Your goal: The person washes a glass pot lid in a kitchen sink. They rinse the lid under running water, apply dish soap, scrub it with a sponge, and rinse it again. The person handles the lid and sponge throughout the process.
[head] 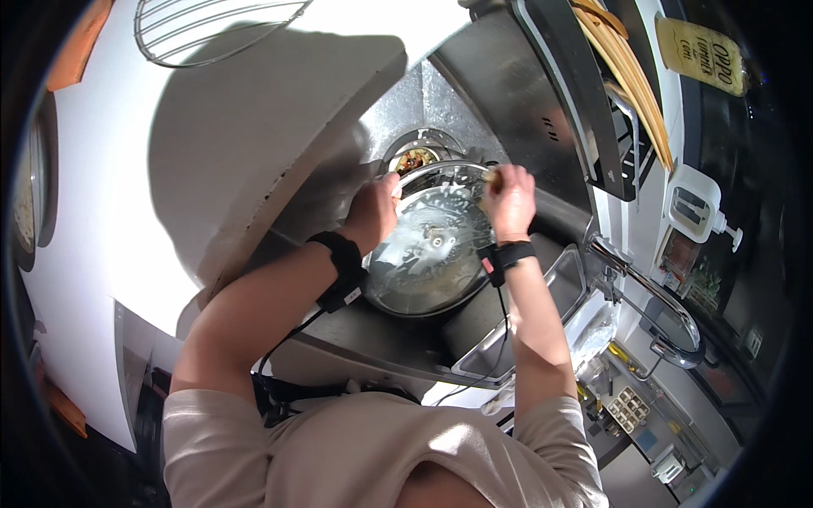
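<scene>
A round glass pot lid (422,254) with a metal rim, streaked with suds, is tilted over the stainless-steel sink (419,95). My left hand (376,209) grips the lid's rim at its upper left. At the upper right of the rim, my right hand (513,197) is closed around a small yellowish scrubbing pad (490,178), mostly hidden by the fingers and pressed to the edge. Just beyond the lid, a drain strainer (414,160) holds food scraps. The lid's far underside is out of sight.
A metal tray (571,279) sits in the sink at the right, beneath my right forearm. The chrome faucet (660,298) curves beside it. A white pump dispenser (695,202), wooden chopsticks (629,76) and a yellow container with writing (698,56) stand along the right. A wire rack (216,32) lies on the white counter (114,190).
</scene>
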A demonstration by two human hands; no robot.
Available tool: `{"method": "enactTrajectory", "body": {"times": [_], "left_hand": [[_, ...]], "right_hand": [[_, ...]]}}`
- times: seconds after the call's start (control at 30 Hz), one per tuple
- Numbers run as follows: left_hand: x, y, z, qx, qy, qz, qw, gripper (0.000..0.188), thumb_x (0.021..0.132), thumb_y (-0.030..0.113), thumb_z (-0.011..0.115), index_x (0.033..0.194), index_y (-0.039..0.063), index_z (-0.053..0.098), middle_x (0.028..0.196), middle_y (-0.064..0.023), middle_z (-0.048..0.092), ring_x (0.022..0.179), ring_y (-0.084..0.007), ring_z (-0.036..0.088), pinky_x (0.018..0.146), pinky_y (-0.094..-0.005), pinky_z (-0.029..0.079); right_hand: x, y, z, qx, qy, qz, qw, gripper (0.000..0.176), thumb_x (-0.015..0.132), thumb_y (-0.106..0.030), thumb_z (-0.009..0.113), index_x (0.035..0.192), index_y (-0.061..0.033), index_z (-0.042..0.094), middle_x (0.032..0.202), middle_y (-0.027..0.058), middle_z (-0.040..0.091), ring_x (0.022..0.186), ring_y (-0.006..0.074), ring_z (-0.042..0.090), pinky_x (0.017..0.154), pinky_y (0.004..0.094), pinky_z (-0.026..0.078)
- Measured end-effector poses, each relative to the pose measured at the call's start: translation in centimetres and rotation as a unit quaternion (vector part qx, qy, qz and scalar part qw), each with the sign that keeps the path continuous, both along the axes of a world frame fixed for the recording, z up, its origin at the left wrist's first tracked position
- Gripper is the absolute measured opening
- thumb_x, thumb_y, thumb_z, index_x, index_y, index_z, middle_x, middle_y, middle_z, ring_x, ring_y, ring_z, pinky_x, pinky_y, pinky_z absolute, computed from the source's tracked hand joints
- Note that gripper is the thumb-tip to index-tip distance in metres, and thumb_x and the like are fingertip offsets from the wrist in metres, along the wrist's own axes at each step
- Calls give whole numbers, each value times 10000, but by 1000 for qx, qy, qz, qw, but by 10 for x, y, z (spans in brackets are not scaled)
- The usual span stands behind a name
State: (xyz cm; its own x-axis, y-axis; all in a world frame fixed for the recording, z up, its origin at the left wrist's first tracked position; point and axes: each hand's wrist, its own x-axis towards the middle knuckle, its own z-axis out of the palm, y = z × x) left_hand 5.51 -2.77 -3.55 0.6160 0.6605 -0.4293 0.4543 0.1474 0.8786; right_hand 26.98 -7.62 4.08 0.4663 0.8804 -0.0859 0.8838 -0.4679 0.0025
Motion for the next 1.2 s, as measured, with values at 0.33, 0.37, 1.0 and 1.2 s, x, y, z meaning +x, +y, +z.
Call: {"method": "enactTrajectory", "body": {"times": [0.33,0.37,1.0,1.2], "left_hand": [[-5,-12,-10,-2,33,13,999,295,833,-15,534,1127,4,547,1021,-245,605,977,-424,578,824,-450,469],[-4,-12,-10,-1,29,13,999,291,836,-11,537,1127,4,547,1014,-245,606,975,-427,577,819,-449,469],[2,-15,-3,19,25,22,999,243,816,-6,575,1054,22,537,980,-227,602,946,-415,577,795,-435,471],[1,-12,3,85,-25,54,995,117,792,-10,540,903,6,506,856,-233,590,863,-442,572,701,-482,459]], "right_hand": [[-19,-5,-12,126,82,-20,988,169,731,-54,659,890,-95,623,922,99,562,911,305,571,751,399,503],[-3,-13,-9,72,73,-44,994,158,750,-77,662,901,-81,619,915,104,557,909,316,568,766,402,497],[8,-26,-9,72,57,-28,995,219,725,-57,645,934,-122,658,914,77,584,902,284,574,776,389,499],[-77,2,-16,75,127,144,979,200,681,-43,648,873,-89,618,948,95,585,868,292,556,751,368,491]]}}
